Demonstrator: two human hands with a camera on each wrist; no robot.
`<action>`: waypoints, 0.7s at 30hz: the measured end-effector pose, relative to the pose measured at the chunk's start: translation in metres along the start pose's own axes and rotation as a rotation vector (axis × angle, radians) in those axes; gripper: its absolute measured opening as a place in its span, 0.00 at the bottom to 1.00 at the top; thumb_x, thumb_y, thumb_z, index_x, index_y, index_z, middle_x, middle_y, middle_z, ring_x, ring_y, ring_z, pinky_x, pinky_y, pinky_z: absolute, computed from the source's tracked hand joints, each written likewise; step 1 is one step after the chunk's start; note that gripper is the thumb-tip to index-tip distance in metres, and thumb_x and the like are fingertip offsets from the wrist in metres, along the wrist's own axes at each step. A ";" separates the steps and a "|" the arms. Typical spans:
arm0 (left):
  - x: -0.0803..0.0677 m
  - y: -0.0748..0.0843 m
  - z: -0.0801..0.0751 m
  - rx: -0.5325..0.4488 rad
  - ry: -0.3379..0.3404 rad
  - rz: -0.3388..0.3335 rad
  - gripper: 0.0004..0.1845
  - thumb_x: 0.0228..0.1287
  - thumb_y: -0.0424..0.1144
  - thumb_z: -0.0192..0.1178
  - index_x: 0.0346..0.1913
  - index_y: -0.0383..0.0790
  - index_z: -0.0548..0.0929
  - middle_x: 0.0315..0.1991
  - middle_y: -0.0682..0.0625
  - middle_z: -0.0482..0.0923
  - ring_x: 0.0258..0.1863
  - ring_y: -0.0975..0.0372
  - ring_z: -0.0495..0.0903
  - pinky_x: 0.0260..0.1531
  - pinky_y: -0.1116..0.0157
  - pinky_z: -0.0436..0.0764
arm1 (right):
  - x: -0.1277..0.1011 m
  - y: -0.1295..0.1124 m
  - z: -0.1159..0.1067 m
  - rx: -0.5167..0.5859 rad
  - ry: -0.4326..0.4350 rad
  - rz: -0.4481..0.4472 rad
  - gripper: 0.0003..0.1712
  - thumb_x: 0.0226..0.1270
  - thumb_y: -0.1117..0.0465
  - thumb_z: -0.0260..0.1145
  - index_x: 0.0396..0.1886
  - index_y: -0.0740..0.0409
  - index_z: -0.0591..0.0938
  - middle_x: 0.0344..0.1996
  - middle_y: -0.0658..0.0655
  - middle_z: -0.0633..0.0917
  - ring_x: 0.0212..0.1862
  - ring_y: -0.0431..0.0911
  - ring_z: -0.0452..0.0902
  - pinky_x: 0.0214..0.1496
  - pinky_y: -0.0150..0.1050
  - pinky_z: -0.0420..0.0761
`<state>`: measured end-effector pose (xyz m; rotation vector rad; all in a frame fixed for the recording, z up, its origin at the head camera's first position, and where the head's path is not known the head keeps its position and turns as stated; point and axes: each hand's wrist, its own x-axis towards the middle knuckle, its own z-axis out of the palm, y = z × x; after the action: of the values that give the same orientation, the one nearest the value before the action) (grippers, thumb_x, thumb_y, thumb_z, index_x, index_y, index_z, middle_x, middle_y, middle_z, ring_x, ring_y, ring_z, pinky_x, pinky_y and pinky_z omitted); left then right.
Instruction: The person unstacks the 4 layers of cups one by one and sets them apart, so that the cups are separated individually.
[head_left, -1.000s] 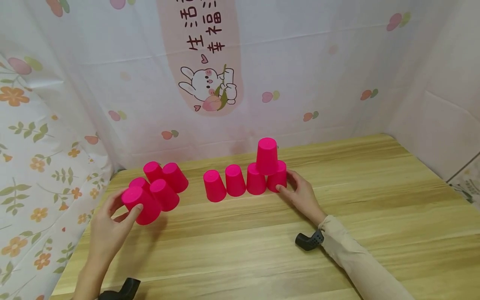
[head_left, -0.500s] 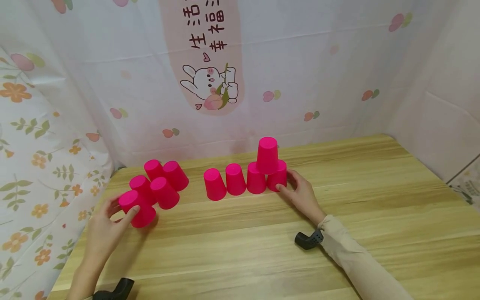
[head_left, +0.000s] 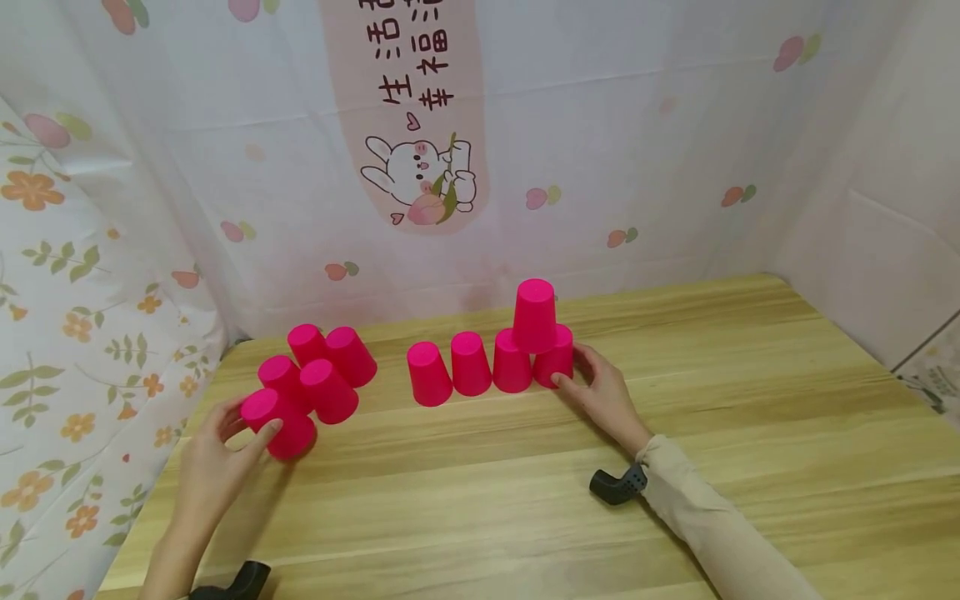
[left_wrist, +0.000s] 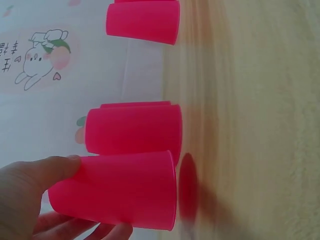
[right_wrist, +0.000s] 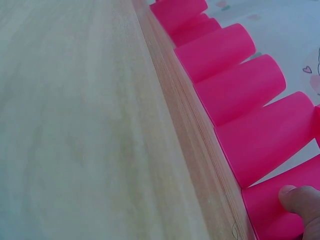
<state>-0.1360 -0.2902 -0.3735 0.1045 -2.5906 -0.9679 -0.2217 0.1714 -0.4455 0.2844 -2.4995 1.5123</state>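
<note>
My left hand (head_left: 212,458) at left edge of wood-grain table (head_left: 465,492): thumb and fingers clamped round upside-down bright pink tapered plastic cup (head_left: 281,427), rim just above table. Four pink cups (head_left: 332,396) cluster just beyond this hand, toward far left corner. My right hand (head_left: 604,400) grips end cup (head_left: 553,362), rightmost in row of four (head_left: 471,367) near far edge; upper cup (head_left: 535,318) straddles row's right two.

Cup cluster (head_left: 328,392) left of a four-cup row (head_left: 471,367) on the table (head_left: 450,508), another cup (head_left: 535,318) atop the row's rightmost two.
</note>
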 end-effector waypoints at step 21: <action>0.004 0.001 0.012 -0.015 -0.043 0.025 0.28 0.57 0.40 0.65 0.56 0.27 0.70 0.45 0.28 0.77 0.47 0.40 0.75 0.46 0.40 0.67 | 0.000 0.002 0.000 -0.002 -0.008 0.011 0.35 0.59 0.57 0.68 0.63 0.66 0.68 0.59 0.65 0.72 0.61 0.57 0.68 0.61 0.48 0.68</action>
<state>-0.1437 -0.2825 -0.3800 0.0480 -2.6167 -0.9907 -0.2217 0.1725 -0.4472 0.2775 -2.5119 1.5160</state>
